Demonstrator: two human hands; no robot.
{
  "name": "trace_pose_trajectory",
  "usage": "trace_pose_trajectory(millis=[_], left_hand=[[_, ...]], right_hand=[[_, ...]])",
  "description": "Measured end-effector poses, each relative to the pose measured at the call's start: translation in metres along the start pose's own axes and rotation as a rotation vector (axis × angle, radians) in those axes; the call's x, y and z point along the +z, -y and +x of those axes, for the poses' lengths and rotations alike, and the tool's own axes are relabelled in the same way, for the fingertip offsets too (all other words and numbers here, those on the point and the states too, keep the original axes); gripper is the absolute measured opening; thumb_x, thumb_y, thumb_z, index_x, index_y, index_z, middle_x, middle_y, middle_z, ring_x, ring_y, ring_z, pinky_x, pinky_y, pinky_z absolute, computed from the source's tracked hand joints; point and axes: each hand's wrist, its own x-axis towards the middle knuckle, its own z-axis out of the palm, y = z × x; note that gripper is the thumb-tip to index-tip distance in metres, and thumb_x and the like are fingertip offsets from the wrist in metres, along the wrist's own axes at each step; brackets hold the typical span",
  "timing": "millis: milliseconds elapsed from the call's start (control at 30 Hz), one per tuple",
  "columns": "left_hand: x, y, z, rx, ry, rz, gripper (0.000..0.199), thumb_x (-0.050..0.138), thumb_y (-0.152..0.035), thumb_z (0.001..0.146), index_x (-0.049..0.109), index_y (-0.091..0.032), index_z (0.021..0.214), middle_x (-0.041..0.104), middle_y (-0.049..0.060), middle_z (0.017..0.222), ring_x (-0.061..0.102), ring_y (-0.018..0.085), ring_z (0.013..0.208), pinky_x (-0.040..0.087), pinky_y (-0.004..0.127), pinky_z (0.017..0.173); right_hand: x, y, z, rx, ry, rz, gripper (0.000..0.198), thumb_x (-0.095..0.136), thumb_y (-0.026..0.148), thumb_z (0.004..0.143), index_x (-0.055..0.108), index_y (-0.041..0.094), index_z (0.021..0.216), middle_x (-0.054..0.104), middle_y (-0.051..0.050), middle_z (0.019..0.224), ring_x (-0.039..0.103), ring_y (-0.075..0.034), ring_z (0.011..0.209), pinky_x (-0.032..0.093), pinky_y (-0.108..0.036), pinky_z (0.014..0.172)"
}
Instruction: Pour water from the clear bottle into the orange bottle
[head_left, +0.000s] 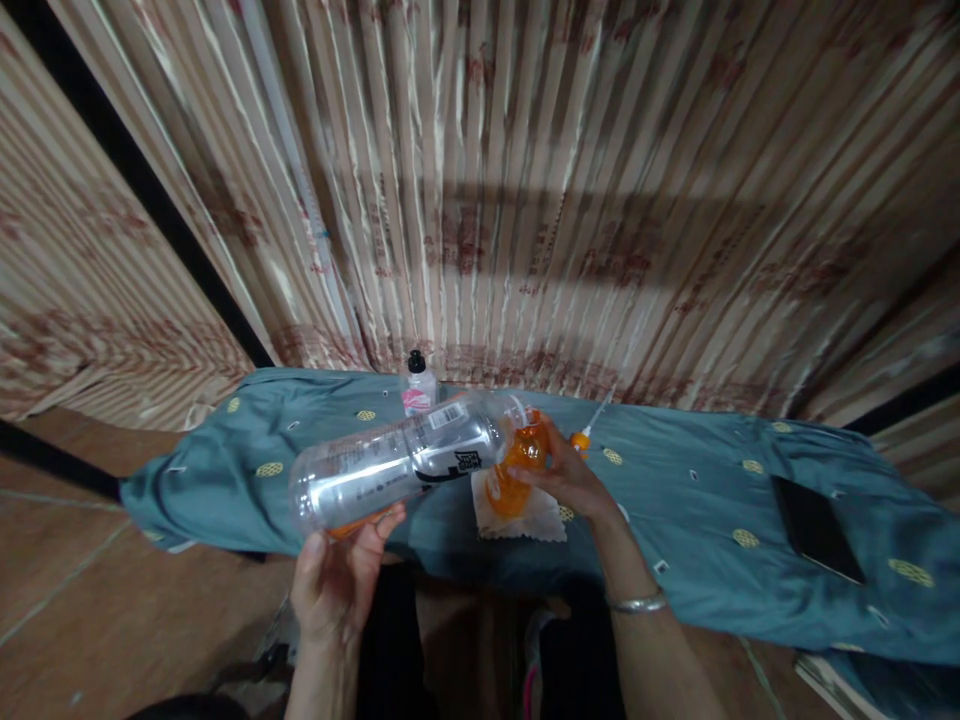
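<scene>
A large clear plastic bottle (397, 455) with a silvery label and black print lies tilted across the view, its neck toward the right. Its base end is held from below by my left hand (337, 580), thumb and fingers closed on it. My right hand (566, 465) grips a small translucent orange bottle (511, 485) near its top. The clear bottle's mouth meets the orange bottle's top; whether any liquid flows I cannot make out. Under the orange bottle is a white cloth (544, 520). Just behind my right hand lies an orange cap with a thin tube (580, 441).
A teal patterned cloth (697, 520) covers the long table. A small bottle with a black cap (418, 388) stands at the back; a dark flat tablet-like object (817, 530) lies at the right. Striped curtains (480, 200) hang behind, with a black pole (150, 180) at the left.
</scene>
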Motion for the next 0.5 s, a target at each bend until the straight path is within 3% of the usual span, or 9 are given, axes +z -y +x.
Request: trace_pose_trajectory(millis=[233,500], left_hand=[[-0.005,0.002,-0.006,-0.023,0.018,0.046,0.047,0.088,-0.049,0.042,0.076,-0.018,0.075,0.075,0.01,0.072,0.074,0.03,0.068,0.064,0.042,0.064],[-0.016,0.01,-0.006,-0.047,0.103,0.018,0.047,0.083,-0.046,0.057,0.078,-0.022,0.096,0.078,0.009,0.092,0.074,0.034,0.082,0.063,0.047,0.073]], right_hand=[[-0.003,0.0,-0.001,0.004,-0.012,-0.02,0.1,0.085,0.05,0.065,0.033,0.034,0.149,0.044,-0.005,0.155,0.035,-0.03,0.147,0.025,-0.053,0.122],[-0.007,0.007,0.002,0.029,-0.002,-0.038,0.098,0.086,0.05,0.06,0.04,0.033,0.145,0.053,-0.006,0.147,0.04,-0.032,0.143,0.025,-0.055,0.121]])
